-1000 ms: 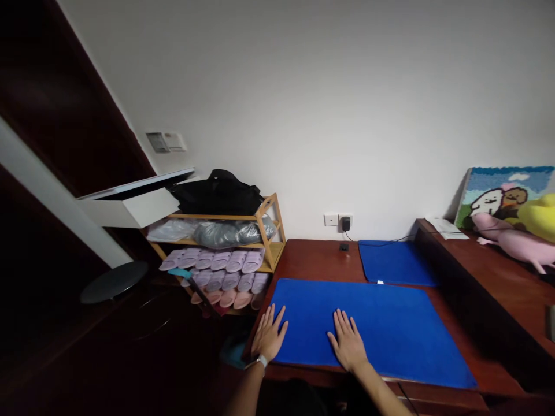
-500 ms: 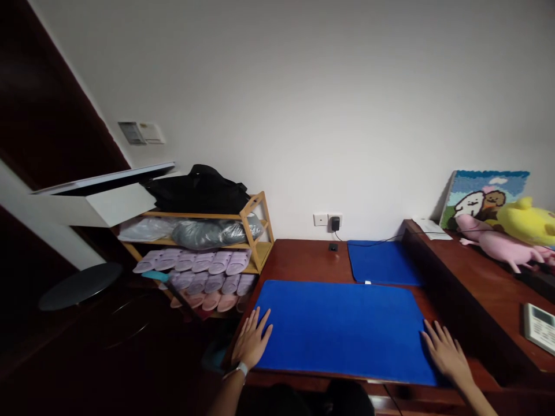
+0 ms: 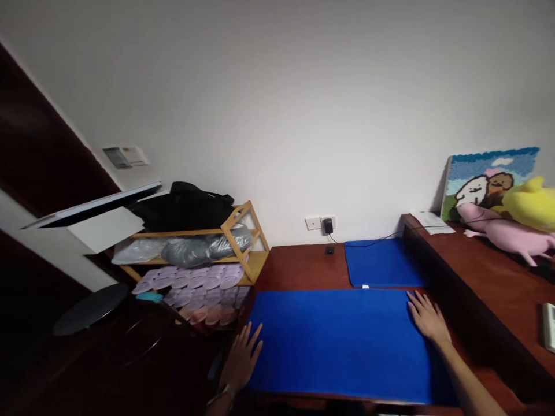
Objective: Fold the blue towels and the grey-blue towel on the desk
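A large blue mat [image 3: 338,346] lies flat on the reddish-brown desk [image 3: 299,266]. At the mat's left edge rests my left hand [image 3: 241,357], fingers apart, with a band on the wrist. My right hand [image 3: 429,319] is spread over the mat's far right corner, its fingertips on the blue surface. Neither hand holds anything. Behind the large mat lies a smaller blue mat [image 3: 384,263], with a small white tag at its front edge.
A wooden rack [image 3: 258,263] with lilac slippers [image 3: 212,276] and a black bag [image 3: 184,205] stands left. A charger [image 3: 328,225] is plugged into the wall. On the raised right ledge are a pink plush toy [image 3: 507,234], a yellow plush [image 3: 531,202] and a dog picture [image 3: 492,179].
My right hand has slid forward along the mat's right edge to the far corner. My left hand stays by the left edge. The head view has tilted and shifted slightly.
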`<act>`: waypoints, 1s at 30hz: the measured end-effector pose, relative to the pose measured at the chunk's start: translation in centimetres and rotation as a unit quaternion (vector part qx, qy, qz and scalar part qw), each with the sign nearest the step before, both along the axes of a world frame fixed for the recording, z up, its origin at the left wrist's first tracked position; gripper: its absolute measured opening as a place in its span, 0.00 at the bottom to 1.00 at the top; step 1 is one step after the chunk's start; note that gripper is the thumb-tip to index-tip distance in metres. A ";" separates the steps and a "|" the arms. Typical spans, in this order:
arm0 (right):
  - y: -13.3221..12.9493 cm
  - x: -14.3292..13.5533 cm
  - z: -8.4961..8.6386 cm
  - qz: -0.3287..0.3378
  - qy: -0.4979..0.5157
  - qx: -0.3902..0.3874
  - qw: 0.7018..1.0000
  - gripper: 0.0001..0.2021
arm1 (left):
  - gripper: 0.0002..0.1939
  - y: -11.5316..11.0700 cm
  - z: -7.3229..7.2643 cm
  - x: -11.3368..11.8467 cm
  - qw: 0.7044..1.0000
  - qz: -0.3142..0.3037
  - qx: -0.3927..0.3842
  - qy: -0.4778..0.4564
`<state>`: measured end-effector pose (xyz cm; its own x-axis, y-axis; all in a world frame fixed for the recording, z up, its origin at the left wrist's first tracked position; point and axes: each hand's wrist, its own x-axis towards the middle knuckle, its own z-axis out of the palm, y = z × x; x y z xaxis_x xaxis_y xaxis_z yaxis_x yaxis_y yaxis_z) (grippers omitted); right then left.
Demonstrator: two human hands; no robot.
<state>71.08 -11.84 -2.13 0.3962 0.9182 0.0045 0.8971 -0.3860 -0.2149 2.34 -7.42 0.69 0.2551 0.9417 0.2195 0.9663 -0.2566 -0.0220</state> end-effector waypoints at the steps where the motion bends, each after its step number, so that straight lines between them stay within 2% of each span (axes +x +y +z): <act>1: -0.1 -0.1 0.0 0.003 -0.001 -0.005 1.000 0.33 | 0.28 0.0 0.1 -0.1 1.000 0.001 0.002 0.015; 4: -0.3 -0.5 0.8 0.001 0.006 -0.017 1.000 0.33 | 0.29 0.0 0.8 -0.2 0.998 -0.003 0.023 0.060; 6: -0.3 -0.6 1.5 0.000 0.013 -0.020 1.000 0.33 | 0.29 0.0 1.7 0.7 0.996 -0.027 0.052 0.072; 8: -0.3 -0.7 2.0 0.002 0.020 -0.015 1.000 0.32 | 0.28 -0.4 2.8 3.5 0.993 -0.052 0.091 0.050; 9: -0.3 -0.7 2.1 0.002 0.024 -0.013 1.000 0.32 | 0.26 -0.9 3.4 5.9 0.991 -0.066 0.110 0.026; 11: -0.2 -0.7 2.2 0.003 0.031 -0.008 0.999 0.31 | 0.22 -3.0 4.5 12.7 0.987 -0.089 0.129 -0.042; 12: -0.3 -0.6 2.2 0.004 0.035 -0.006 0.999 0.31 | 0.20 -4.6 4.8 17.0 0.983 -0.129 0.111 -0.075; 15: -0.4 -0.5 2.1 0.014 0.045 0.001 0.999 0.31 | 0.14 -10.2 4.9 31.2 0.959 -0.253 -0.030 -0.126; 16: -0.4 -0.4 2.0 0.017 0.048 0.005 0.999 0.31 | 0.12 -12.0 4.5 35.8 0.944 -0.292 -0.081 -0.128; 17: -0.5 -0.3 2.0 0.021 0.051 0.010 0.998 0.31 | 0.14 -13.6 3.8 40.0 0.927 -0.334 -0.121 -0.122; 19: -0.5 -0.2 1.9 0.028 0.056 0.024 0.998 0.31 | 0.21 -16.2 1.8 46.9 0.902 -0.381 -0.171 -0.104; 20: -0.5 -0.2 1.9 0.030 0.059 0.032 0.997 0.30 | 0.18 -17.1 0.5 49.5 0.903 -0.379 -0.179 -0.098; 21: -0.4 -0.1 1.8 0.032 0.062 0.038 0.997 0.30 | 0.15 -17.7 -0.8 51.6 0.922 -0.328 -0.175 -0.105; 23: -0.4 0.1 1.5 0.030 0.070 0.051 0.996 0.30 | 0.19 -18.3 -3.2 54.4 0.942 -0.256 -0.173 -0.130; 25: -0.3 0.3 1.1 0.021 0.082 0.069 0.994 0.30 | 0.20 -18.3 -4.8 55.7 0.953 -0.196 -0.175 -0.151; 27: -0.2 0.8 0.7 0.009 0.108 0.099 0.989 0.31 | 0.18 -18.2 -5.3 55.9 0.953 -0.175 -0.188 -0.162; 30: 0.0 1.7 0.5 -0.018 0.198 0.158 0.967 0.30 | 0.15 -18.1 -4.3 55.2 0.935 -0.205 -0.220 -0.190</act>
<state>72.83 -11.85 -1.68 0.4561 0.8812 0.1248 0.7075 -0.2739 -0.6515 57.51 -25.50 -3.59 0.5963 0.8026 -0.0181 0.7019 -0.5103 0.4969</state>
